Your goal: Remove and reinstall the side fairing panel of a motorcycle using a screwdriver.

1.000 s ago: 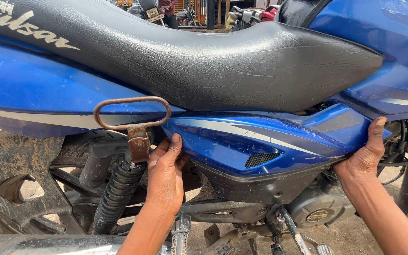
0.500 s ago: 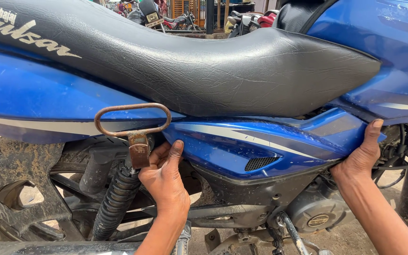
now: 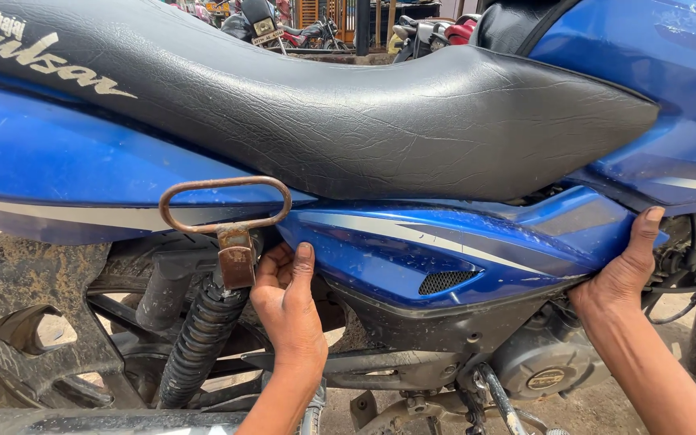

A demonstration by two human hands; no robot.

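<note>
A blue motorcycle stands side-on with a black cracked seat (image 3: 380,113) above a blue side panel (image 3: 445,250) that has silver stripes and a small mesh vent. My left hand (image 3: 287,310) grips the panel's rear edge, thumb on the outer face, fingers tucked behind it. My right hand (image 3: 626,270) holds the panel's front lower corner, thumb up against the blue surface. A rusty loop-shaped bracket (image 3: 225,211) hangs just left of my left hand.
Below the bracket runs a black rear shock spring (image 3: 195,346). A muddy rear wheel (image 3: 34,330) fills the lower left. The engine casing (image 3: 545,366) and a kick lever (image 3: 497,399) sit under the panel. Other motorcycles (image 3: 267,24) are parked behind.
My left hand has shifted up and left along the panel's rear edge, curling its fingers behind it. My right hand keeps its hold at the front corner. The view has tilted slightly.
</note>
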